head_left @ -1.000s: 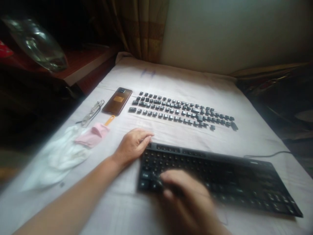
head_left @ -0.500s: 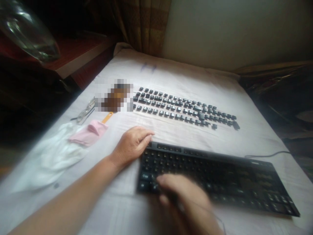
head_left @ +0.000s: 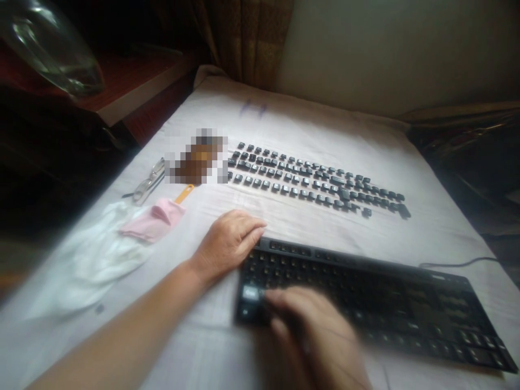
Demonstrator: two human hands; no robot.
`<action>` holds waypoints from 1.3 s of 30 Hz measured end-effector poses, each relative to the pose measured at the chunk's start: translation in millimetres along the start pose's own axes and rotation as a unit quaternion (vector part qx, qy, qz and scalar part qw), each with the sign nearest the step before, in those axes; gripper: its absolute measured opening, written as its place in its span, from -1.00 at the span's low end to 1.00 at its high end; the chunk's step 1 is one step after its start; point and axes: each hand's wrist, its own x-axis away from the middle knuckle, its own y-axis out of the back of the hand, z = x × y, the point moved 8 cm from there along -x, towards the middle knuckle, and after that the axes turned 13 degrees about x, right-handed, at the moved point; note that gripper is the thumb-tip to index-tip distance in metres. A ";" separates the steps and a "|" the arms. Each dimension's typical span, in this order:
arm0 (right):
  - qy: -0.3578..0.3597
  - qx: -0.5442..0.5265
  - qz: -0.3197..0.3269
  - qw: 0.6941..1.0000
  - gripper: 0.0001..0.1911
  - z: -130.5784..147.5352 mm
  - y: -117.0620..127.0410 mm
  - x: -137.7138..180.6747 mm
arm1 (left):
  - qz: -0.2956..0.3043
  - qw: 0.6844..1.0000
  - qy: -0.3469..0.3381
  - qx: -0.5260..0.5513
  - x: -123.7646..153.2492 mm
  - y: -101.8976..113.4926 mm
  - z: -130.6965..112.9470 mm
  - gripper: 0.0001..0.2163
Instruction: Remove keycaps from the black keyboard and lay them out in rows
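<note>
A black keyboard (head_left: 365, 292) lies on the white cloth, most of its key places bare of caps. My left hand (head_left: 232, 238) grips its far left corner, fingers closed together over the edge. Low over the near left part is my right hand (head_left: 320, 330), blurred, its fingers closed round a slim dark tool (head_left: 298, 325) whose tip I cannot make out. Beside those fingertips a wide keycap (head_left: 251, 293) at the left edge catches the light and looks tilted. Several loose keycaps (head_left: 305, 181) stand in rows beyond the keyboard.
Left of the rows lie eyeglasses (head_left: 149, 181), a pink cloth (head_left: 156, 221) with an orange handle (head_left: 185, 193), and a white cloth (head_left: 101, 260). A pixelated patch covers something brown. A glass bottle (head_left: 57, 54) is at the upper left. A cable (head_left: 459, 264) runs off right.
The wide keycap at the left edge now looks brighter and more tilted beside my right hand. The whole view has shifted slightly; my left hand keeps its place on the corner.
</note>
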 end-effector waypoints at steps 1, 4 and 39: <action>0.000 0.006 0.001 1.000 -0.82 1.0 0.7 0.8 | 0.000 1.000 0.001 0.001 0.0 -0.1 0.3 -0.84; 0.000 0.018 0.000 1.000 -0.83 3.4 1.3 3.3 | 0.001 1.000 0.006 0.005 -0.1 -0.2 1.5 -0.85; 0.073 -0.035 -0.083 0.993 -0.83 2.2 -10.7 4.2 | 0.044 0.999 -0.001 -0.008 -1.1 -5.7 -1.7 -0.80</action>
